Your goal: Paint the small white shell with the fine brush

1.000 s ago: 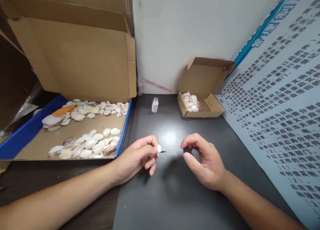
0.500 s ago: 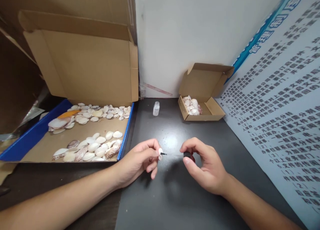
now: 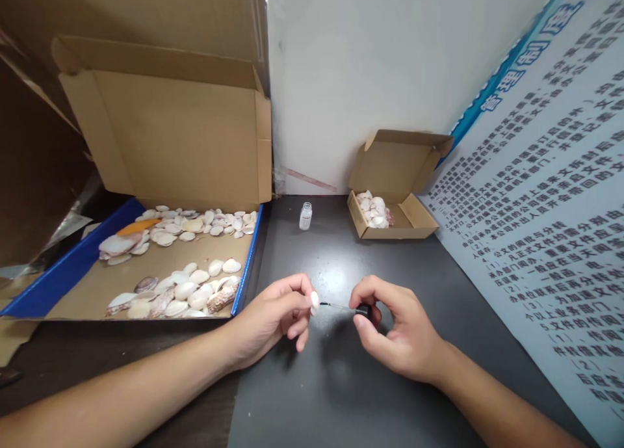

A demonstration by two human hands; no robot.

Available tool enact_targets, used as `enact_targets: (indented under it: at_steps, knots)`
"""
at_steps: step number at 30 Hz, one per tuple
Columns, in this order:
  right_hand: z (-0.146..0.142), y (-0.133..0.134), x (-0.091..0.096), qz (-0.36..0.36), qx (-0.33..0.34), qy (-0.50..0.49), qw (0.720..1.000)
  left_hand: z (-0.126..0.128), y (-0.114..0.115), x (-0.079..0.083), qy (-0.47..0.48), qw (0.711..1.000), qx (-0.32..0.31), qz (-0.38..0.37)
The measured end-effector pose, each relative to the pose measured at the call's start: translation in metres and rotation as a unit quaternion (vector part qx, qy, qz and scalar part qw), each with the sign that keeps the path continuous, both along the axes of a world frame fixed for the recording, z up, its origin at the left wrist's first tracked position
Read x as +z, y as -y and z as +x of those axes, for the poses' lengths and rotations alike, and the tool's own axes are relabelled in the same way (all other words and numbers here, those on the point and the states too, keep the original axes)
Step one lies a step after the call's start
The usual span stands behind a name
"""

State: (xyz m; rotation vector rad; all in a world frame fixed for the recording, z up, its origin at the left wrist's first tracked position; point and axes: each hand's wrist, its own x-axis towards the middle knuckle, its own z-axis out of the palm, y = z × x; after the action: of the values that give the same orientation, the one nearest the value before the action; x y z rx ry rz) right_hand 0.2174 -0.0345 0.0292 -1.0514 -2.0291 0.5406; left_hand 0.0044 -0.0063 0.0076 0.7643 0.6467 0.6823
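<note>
Between the thumb and fingers of my left hand is a small white seashell, held above the dark tabletop. My right hand pinches the black cap of a thin applicator brush. Its clear stem points left, and the dark tip lies close to the shell; whether they touch I cannot tell. Beyond both hands a small clear glass bottle stands upright and uncapped, with a pale label.
At the left, an open blue-sided cardboard box holds many seashells in two groups. A smaller open cardboard box with shells in its left part sits at the back right. A printed sign rises along the right side.
The brush has tilted, its cap end dropping slightly, and its tip has drawn a little away from the shell's face. The shell has turned slightly in my left fingers.
</note>
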Motion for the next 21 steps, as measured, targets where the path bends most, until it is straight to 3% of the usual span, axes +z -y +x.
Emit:
enact_targets:
  at_steps: [10,21]
  knots:
    - [0.0026,0.0008,-0.0003,-0.023,0.006,-0.017,1.0,-0.0001,0.0002,0.0016,0.001,1.0,0.0,0.002]
    - [-0.0002,0.0018,0.0006,0.0,-0.004,-0.016,1.0,0.001,0.0008,0.0,-0.003,1.0,0.008,0.003]
